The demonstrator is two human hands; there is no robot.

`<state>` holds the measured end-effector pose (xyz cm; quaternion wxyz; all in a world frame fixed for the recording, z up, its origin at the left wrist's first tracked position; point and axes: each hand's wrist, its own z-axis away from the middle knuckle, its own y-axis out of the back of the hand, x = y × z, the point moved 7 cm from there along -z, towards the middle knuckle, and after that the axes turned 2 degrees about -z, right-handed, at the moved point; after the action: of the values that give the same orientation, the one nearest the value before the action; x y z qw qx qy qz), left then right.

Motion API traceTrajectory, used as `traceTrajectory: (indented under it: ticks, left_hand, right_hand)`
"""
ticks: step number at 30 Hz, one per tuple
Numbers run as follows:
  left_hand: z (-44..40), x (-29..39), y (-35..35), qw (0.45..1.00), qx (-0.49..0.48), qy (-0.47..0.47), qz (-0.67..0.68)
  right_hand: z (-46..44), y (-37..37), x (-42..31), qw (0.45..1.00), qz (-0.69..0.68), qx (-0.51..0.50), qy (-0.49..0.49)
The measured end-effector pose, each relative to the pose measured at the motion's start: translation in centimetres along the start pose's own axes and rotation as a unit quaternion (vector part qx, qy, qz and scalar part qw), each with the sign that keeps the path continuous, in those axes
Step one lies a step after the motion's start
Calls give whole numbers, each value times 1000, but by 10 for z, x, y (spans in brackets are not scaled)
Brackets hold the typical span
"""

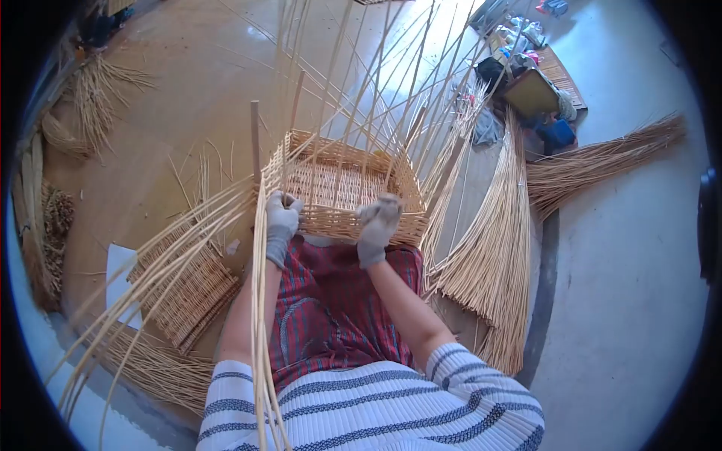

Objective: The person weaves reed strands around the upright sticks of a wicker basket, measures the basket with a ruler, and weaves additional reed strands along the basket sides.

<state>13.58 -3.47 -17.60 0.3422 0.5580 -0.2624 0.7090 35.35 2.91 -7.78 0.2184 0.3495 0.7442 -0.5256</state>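
The basket is held at the lap's far edge, its near-left corner gripped by the left hand; the right hand, wrist raised, is curled at the near rim, fingers' hold too blurred to tell.

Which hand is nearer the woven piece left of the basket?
Left: the left hand is right of the woven piece, at the basket; the right hand is farther right, along the basket's near side.

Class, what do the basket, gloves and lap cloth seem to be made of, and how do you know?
Basket: probably willow or similar plant rods, pale and slightly glossy; thin strands interlace.
Gloves: likely knitted fabric, matt; snug cuffs suggest it.
Lap cloth: apparently woven fabric, dull red, striped; it drapes in soft folds.
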Motion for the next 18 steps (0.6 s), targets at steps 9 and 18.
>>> traceTrajectory:
  ticks: [9, 18]
  left_hand:
    - [16, 16, -4, 995, 66, 25, -72]
    - [9, 20, -104, 943, -280, -52, -173]
  right_hand:
    - [46, -13, -7, 987, 114, -11, -115]
    - [-10, 73, -35, 951, 290, 28, -102]
